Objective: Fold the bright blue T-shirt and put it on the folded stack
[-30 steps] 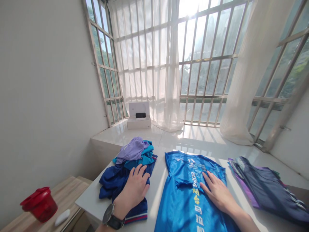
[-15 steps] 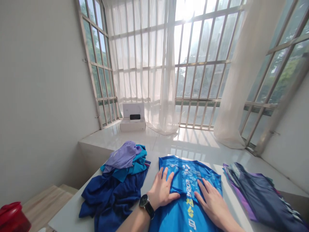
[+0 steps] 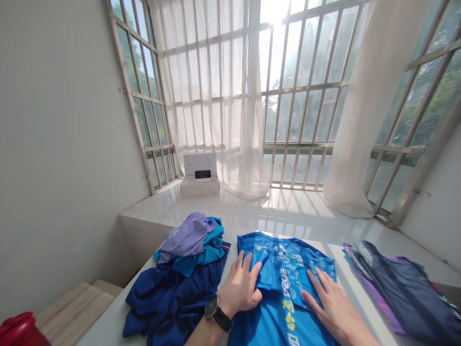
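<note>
the blue shirt (image 3: 275,278) was laid lengthwise toward the far edge of the table (image 3: 114,321), its sides overlaid by an open left hand (image 3: 240,287) and open right hand (image 3: 334,303).

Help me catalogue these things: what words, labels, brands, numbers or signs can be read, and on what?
"2024": in white on the blue shirt.
Other white and yellow characters on the shirt: too blurred, or cut off by the frame, to read surely.
Faint marks on the box: too small to read.
Watch dial: too small to read.
</note>
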`<state>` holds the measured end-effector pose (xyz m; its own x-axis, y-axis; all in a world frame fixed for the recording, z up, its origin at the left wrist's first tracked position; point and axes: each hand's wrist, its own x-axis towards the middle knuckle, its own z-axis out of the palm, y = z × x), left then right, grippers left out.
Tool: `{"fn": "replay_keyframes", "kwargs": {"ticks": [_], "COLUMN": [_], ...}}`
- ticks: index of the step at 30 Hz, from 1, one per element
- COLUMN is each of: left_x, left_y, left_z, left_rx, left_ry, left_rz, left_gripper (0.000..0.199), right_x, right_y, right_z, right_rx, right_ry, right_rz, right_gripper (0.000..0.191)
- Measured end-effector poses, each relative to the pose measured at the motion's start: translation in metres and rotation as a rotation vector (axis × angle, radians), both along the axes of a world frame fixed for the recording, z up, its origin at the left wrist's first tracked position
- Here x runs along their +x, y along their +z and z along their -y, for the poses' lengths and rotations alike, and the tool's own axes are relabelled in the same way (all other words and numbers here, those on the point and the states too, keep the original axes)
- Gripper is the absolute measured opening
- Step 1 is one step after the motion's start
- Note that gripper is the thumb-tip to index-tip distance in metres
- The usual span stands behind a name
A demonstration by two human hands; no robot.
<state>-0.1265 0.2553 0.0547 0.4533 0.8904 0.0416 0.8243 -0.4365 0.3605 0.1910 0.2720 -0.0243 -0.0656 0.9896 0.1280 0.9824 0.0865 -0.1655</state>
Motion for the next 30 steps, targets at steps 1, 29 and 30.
{"fn": "replay_keyframes", "kwargs": {"ticks": [1, 29, 30], "left_x": [-0.001, -0.011, -0.011], "left_y": [-0.002, 0.005, 0.003], "left_z": [0.000, -0.003, -0.003], "left_rx": [0.009, 0.139, 0.129], "left_ry": [-0.020, 0.093, 0.082], "left_rz": [0.005, -0.018, -0.012], "left_gripper": [0.076, 0.060, 0.062], "right_x": [0.000, -0.016, -0.016], "right_y": [-0.001, 0.013, 0.014], "right_z": [0.000, 0.010, 0.011], "right_rx": [-0.002, 0.015, 0.016], "right_ry": [-0.004, 0.094, 0.094], "right_rz": [0.013, -0.086, -0.088], "right_gripper": [0.082, 0.081, 0.081]}}
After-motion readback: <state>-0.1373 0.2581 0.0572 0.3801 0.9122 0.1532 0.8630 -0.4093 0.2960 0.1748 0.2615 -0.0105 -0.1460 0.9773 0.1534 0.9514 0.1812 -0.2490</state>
